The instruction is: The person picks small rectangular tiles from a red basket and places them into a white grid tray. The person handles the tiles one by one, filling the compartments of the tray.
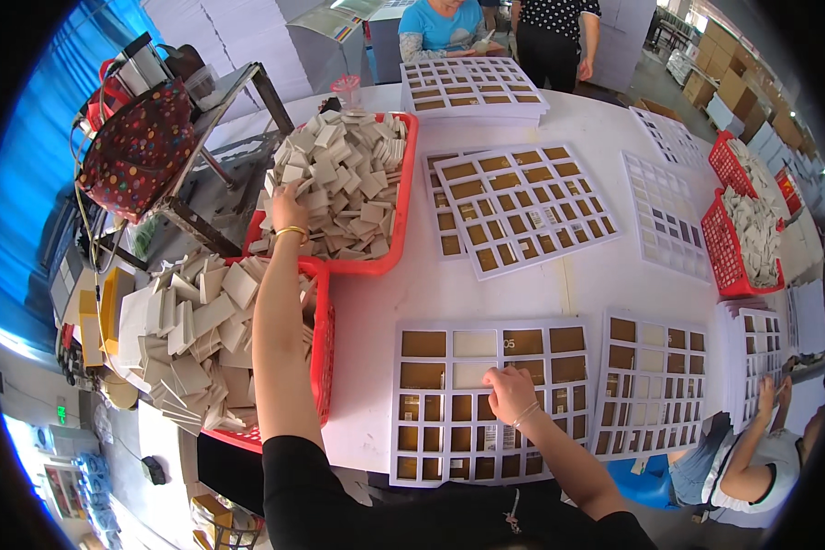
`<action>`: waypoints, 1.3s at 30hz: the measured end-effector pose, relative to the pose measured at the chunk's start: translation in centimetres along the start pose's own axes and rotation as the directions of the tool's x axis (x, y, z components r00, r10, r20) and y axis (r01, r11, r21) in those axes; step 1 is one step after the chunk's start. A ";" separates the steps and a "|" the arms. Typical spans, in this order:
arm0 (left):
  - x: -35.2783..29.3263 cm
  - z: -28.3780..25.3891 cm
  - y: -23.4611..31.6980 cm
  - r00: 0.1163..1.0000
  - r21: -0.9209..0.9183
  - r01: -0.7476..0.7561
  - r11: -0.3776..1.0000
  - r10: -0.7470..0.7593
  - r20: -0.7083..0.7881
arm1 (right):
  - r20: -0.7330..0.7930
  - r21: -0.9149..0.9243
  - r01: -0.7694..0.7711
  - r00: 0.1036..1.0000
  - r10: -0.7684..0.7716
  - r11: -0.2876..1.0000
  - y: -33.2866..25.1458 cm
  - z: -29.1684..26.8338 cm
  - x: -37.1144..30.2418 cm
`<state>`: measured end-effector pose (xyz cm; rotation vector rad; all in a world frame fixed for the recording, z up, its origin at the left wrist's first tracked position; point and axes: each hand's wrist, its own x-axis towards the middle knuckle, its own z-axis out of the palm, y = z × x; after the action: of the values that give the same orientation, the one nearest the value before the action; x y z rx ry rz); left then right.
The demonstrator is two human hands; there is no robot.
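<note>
My left hand [290,209], with a gold bangle at its wrist, reaches into the far red basket [401,206] heaped with flat off-white pieces [339,170]. Its fingertips are lost among the pieces, so I cannot tell whether they grip one. My right hand [511,396] rests on a white grid frame [400,403] with brown compartments. Its fingers are curled together beside a white-filled compartment [472,375] in the second column; anything pinched in them is hidden. Directly above, another compartment [474,344] is also white.
A nearer red basket [322,367] of larger off-white pieces stands under my left forearm. More grid frames [653,385] lie to the right and beyond, some stacked [472,112]. Red baskets [726,243] sit at the right edge. Co-workers [442,32] are across the table and at right [752,463].
</note>
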<state>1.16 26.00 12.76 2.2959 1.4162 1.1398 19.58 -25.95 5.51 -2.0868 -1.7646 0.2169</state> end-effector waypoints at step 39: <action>-50.6 -21.9 -2.4 0.464 -0.544 0.837 0.061 -0.605 0.647 | 0.037 0.649 0.257 0.930 -0.367 0.716 -15.2 -1.8 -0.6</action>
<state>-27.93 -19.40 0.94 0.7065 1.2124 0.7847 6.27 -24.99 13.08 -1.2885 -1.7693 0.7887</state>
